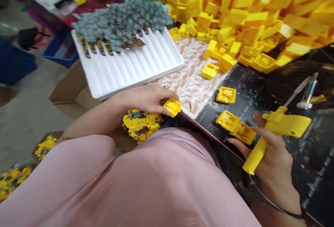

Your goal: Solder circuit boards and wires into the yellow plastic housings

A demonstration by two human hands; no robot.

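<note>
My left hand [153, 98] is closed on a small yellow plastic housing [172, 107], held over the table's front edge with its hollow side up. My right hand [273, 154] is wrapped round a yellow glue gun [280, 126], whose cord runs down past the wrist. The thumb and fingertips of that hand also reach to a yellow housing [244, 133] on the black tabletop; whether they grip it I cannot tell. Touching that one is another open housing [227, 121], and a third housing [226, 95] lies a little farther back.
A large heap of yellow housings [235, 18] covers the back right. At the left, a white ribbed tray [130, 65] carries many grey parts with wires [122, 22]. A metal holder [308, 93] stands at the right. Below my left arm sits a box of yellow pieces [142, 124].
</note>
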